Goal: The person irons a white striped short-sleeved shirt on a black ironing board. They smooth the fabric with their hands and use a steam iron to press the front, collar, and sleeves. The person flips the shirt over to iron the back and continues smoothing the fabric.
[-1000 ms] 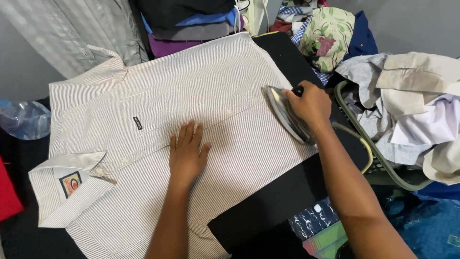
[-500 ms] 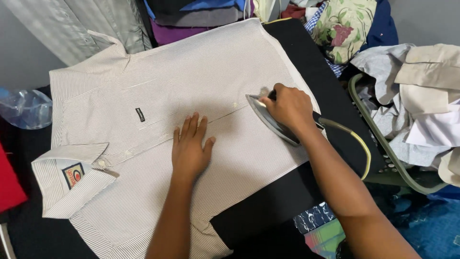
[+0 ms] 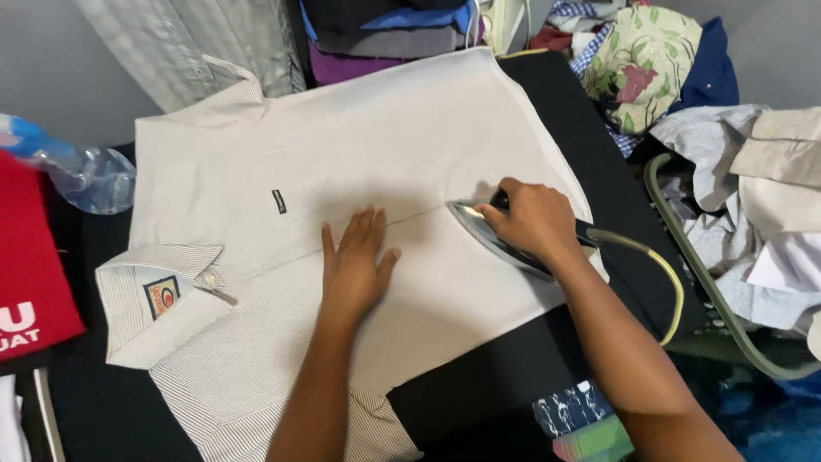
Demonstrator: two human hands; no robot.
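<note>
I see my left hand (image 3: pixel 355 261) pressed flat, fingers spread, on the pale striped shirt (image 3: pixel 342 154) covering the black tabletop (image 3: pixel 590 162), while my right hand (image 3: pixel 534 218) grips the iron (image 3: pixel 483 227) just beside it.

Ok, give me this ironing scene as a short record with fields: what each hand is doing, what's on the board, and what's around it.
left hand: flat on the shirt, fingers spread
right hand: gripping the iron by its handle
iron: resting on the shirt, to the right of the left hand
cord: runs from the iron across the dark board
shirt: pale, finely striped, spread flat, collar to the left
left side: plastic bottle, red cloth
right side: basket heaped with clothes
far edge: stacked folded clothes
</note>
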